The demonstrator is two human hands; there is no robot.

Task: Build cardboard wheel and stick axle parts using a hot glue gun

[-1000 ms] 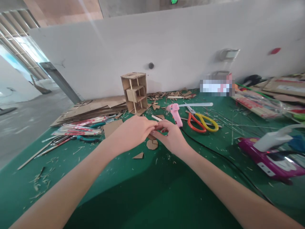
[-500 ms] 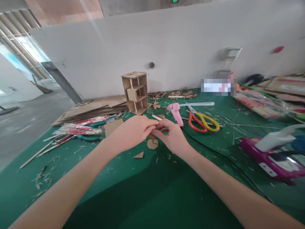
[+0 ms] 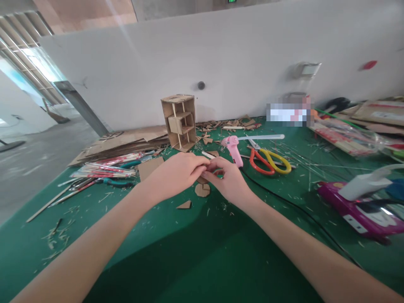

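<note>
My left hand (image 3: 176,174) and my right hand (image 3: 229,181) meet at their fingertips over the middle of the green table. Both are closed in a pinch on something small, mostly hidden by the fingers; a bit of brown cardboard shows beneath them. Just below the fingers lies a roundish cardboard piece (image 3: 202,190), and a small cardboard triangle (image 3: 184,205) is nearer to me. A pink glue gun (image 3: 233,150) rests beyond my right hand, beside scissors (image 3: 268,162) with red and yellow handles. The cardboard shelf (image 3: 179,123) stands upright behind my hands.
Cardboard sheets (image 3: 126,141), wrapped sticks (image 3: 104,168) and teal-handled pliers (image 3: 116,182) lie at the left. A purple power strip (image 3: 360,210) sits at the right, with a black cable (image 3: 293,208) running across the table. Cardboard scraps (image 3: 233,125) line the wall.
</note>
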